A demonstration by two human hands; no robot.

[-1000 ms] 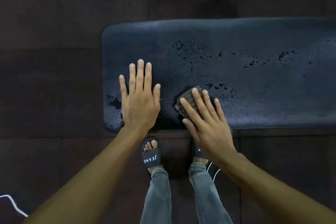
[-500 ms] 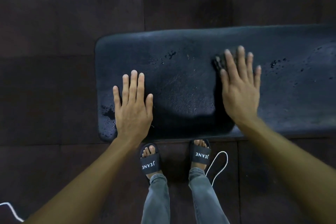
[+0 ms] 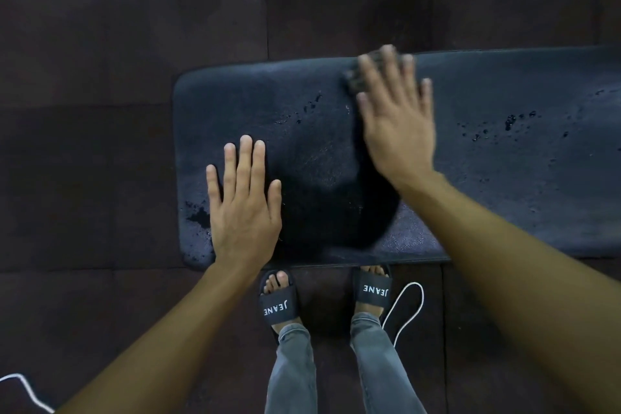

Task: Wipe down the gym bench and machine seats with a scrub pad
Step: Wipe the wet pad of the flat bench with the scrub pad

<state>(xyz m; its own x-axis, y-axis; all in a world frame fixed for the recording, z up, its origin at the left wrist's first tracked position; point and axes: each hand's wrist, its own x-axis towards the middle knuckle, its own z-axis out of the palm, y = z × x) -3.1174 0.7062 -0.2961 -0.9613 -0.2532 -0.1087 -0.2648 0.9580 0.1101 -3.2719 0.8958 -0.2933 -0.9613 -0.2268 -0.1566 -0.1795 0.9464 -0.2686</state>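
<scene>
Dark rubber floor tiles [image 3: 134,44] fill the frame, their seams running as faint lines across the upper and lower parts. Across the middle lies a black padded gym bench [image 3: 504,195], its rounded end at centre left and its length running off the right edge. Water droplets [image 3: 510,121] bead on the pad at centre right, a smaller scatter sits near the upper middle, and a wet patch [image 3: 198,215] marks the pad close to its left end.

At the lower left part of the bench, the left hand [image 3: 243,212] rests flat on the pad, palm down, fingers straight and held close together, thumb slightly out, holding nothing.

Toward the upper middle of the frame, the right hand [image 3: 396,124] lies palm down with its fingers spread wide, slightly blurred. Under its fingertips is the scrub pad [image 3: 356,77], a dark coarse lump pressed against the bench at its far edge; only the pad's left part shows beside the index finger, the rest hidden by the hand.

Below the bench's near edge stand two feet in black slide sandals [image 3: 279,309] printed with "JEANE", with grey jeans [image 3: 295,373] above them. A white cord [image 3: 406,309] loops on the floor just right of the right foot, and another bit of white cord [image 3: 23,386] shows at the lower left corner.
</scene>
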